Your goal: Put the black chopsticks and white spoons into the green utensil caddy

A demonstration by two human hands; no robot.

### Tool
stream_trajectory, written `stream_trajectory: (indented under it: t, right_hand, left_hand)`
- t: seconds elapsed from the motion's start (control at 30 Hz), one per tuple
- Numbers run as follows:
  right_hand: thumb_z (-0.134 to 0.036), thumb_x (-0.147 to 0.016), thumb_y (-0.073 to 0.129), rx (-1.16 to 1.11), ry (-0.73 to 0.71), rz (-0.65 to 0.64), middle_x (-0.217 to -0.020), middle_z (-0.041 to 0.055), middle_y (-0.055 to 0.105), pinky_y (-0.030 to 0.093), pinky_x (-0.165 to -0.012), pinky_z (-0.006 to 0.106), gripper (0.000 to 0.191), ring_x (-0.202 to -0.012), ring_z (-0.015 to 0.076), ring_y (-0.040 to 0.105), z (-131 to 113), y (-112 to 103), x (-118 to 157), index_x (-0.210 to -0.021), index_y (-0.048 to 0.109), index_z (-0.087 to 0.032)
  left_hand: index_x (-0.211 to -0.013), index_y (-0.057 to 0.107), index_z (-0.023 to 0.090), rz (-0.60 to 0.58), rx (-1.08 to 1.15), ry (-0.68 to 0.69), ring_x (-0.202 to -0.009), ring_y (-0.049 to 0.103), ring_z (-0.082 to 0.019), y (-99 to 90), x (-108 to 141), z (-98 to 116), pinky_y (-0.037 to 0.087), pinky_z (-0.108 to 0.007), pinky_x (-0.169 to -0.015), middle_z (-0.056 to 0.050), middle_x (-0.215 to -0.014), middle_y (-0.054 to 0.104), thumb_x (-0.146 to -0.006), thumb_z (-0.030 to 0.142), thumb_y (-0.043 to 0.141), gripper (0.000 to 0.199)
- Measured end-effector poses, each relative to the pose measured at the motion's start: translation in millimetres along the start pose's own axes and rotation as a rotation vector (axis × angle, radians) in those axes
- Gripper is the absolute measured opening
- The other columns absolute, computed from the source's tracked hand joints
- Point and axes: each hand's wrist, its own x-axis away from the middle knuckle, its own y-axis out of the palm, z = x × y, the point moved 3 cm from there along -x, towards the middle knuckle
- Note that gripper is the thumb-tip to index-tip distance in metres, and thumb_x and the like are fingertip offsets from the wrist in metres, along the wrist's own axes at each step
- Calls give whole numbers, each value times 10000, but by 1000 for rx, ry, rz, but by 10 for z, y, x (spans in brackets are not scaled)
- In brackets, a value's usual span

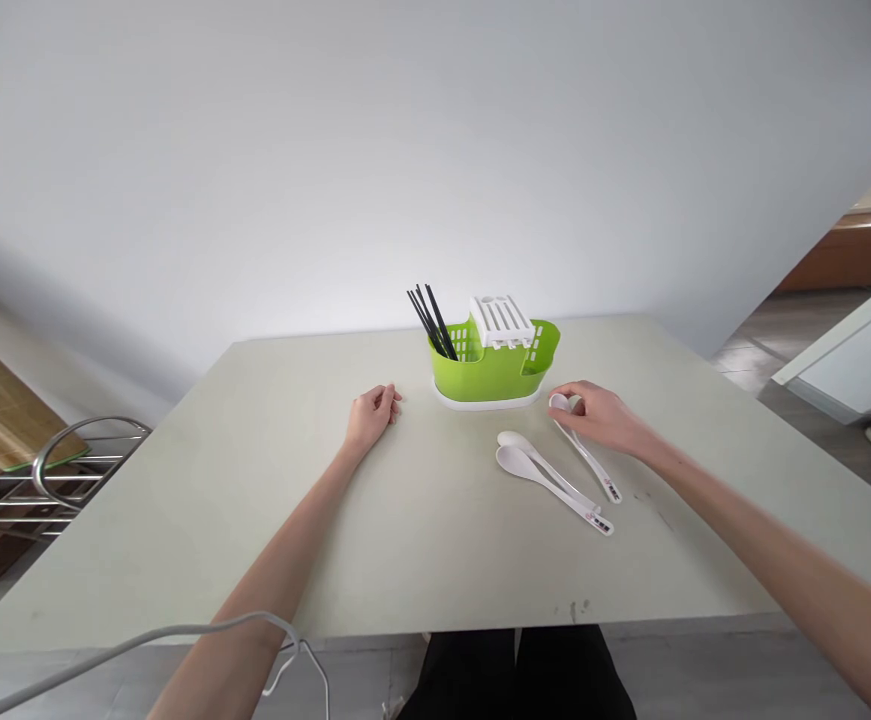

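Note:
My right hand (596, 415) has its thumb and fingers closed at the bowl end of a white spoon (592, 465), whose handle slants down toward me. Just left of that spoon, two more white spoons lie close together on the table: a front spoon (555, 487) and a rear spoon (516, 440) partly behind it. My left hand (373, 415) rests on the tabletop with curled fingers and nothing visible in it. Between and beyond my hands stands a green utensil basket (487, 378) on a white base. Several black chopsticks (435, 325) lean in its left compartment.
A white slotted holder (502, 320) sits over the basket's middle. The pale table (270, 450) meets a wall at the back. A metal rack (97, 460) stands at the left, and a grey cable (202, 628) crosses the lower left over my forearm.

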Motion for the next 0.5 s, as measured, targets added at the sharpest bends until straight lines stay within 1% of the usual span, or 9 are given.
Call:
stream_trajectory:
  t: [0.1, 0.17, 0.27, 0.37, 0.5]
  right_hand:
    - [-498, -860, 627, -41, 30, -5, -797, 15, 750, 483, -665, 325, 343, -691, 212, 674, 0, -112, 26, -1097, 700, -261]
    - [-509, -872, 627, -58, 57, -5, -735, -4, 739, 470, -648, 324, 345, -674, 212, 671, 6, -179, 46, -1117, 688, -273]
    - [-534, -882, 641, -91, 68, 10, -758, 3, 750, 478, -674, 335, 361, -733, 228, 707, 19, -270, 81, -1133, 676, -277]
    - [-613, -884, 653, -155, 35, -11, -823, 27, 763, 497, -727, 357, 439, -812, 254, 742, 31, -345, 122, -1164, 671, -275]
    - [-716, -842, 683, -210, 22, -8, -867, 41, 769, 518, -807, 399, 541, -797, 258, 744, 50, -444, 167, -1156, 695, -275]
  left_hand:
    - [-817, 687, 211, 4, -20, -3, -545, 595, -141, -3, 9, 17, 501, -289, -667, -1, -685, 679, -990, 625, 471, 498]
    - [-818, 688, 212, 2, -25, -6, -550, 599, -143, -2, 12, 22, 501, -288, -670, -1, -688, 680, -992, 621, 470, 495]
    - [-817, 686, 214, -1, -17, -7, -551, 599, -146, -1, 13, 21, 500, -287, -662, -4, -692, 685, -989, 630, 472, 499]
    - [-817, 687, 213, 1, -17, 0, -546, 597, -146, -1, 10, 19, 499, -286, -655, -8, -695, 691, -987, 639, 472, 506]
    - [-818, 688, 214, -1, -29, -5, -546, 594, -142, -1, 10, 21, 498, -282, -665, -4, -695, 688, -988, 638, 470, 506]
